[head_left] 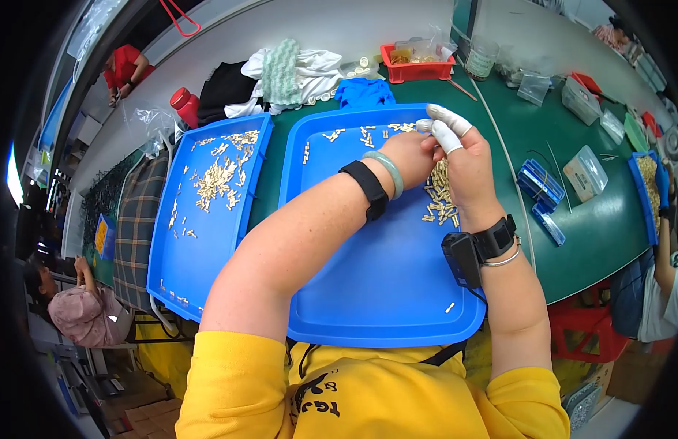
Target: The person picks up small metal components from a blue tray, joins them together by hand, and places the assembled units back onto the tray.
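Two shallow blue plastic trays to talk about, so left to right. The left tray (214, 249) has a loose heap of small, slim, gold-coloured metal pieces (216, 183) in the middle, plus a scatter along its sides, no order I can make out. Looks like plenty left to handle, or a finished lot; can't tell which.

Next over, the right tray (368, 285) has a few sparse groups of the same pieces (306, 152) up along its far side, set apart from each other. My guess is those got separated out on purpose, but nothing here proves it. Big bare stretch in the near half. So I'd call it partway done at best.

The left hand (408, 154) reaches across that tray, fingers mostly tucked behind the wrist, so no clue how they're set. Right by it there's a bigger pile of gold-coloured pieces (440, 194), just below the fingertips and partly behind the right hand (469, 172). That hand's fingers wear white rubbery caps (446, 137) and bend in toward the left hand's. Is a piece pinched in there? Honestly can't tell. One stray piece (450, 308) sits near the close right corner, well away from the fingers.
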Tool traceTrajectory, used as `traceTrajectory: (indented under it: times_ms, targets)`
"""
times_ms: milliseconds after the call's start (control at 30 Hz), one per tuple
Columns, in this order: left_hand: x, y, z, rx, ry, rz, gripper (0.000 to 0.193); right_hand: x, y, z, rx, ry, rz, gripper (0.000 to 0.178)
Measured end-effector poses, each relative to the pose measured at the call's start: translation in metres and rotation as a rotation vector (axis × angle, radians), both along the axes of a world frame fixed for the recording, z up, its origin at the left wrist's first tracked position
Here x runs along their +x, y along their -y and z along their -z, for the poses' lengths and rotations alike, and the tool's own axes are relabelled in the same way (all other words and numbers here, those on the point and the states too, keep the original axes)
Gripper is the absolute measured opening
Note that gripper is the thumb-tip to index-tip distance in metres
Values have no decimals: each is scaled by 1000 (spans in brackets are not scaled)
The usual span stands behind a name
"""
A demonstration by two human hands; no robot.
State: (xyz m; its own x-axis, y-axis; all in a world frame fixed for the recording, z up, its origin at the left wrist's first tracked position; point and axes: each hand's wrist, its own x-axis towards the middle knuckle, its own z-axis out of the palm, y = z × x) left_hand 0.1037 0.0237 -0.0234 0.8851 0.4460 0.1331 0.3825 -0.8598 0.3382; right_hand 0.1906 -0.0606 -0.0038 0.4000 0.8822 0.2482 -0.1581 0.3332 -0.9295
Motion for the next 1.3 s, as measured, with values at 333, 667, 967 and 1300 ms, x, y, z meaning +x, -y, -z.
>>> traceTrajectory:
  times_ms: [333,667,967,1300]
  targets:
    - [-5,-15,-4,60,-74,-163,11,-2,-2,3,88,-60,51,26]
    - [-82,16,-42,-1135,533,-361,16,-10,2,11,-1,370,-146,26]
    - [-98,33,-29,-1565,684,-347,19,-9,4,5,43,567,-194,21]
    - [-110,31,-5,-1687,759,-246,18,-15,11,-2,67,665,-234,24]
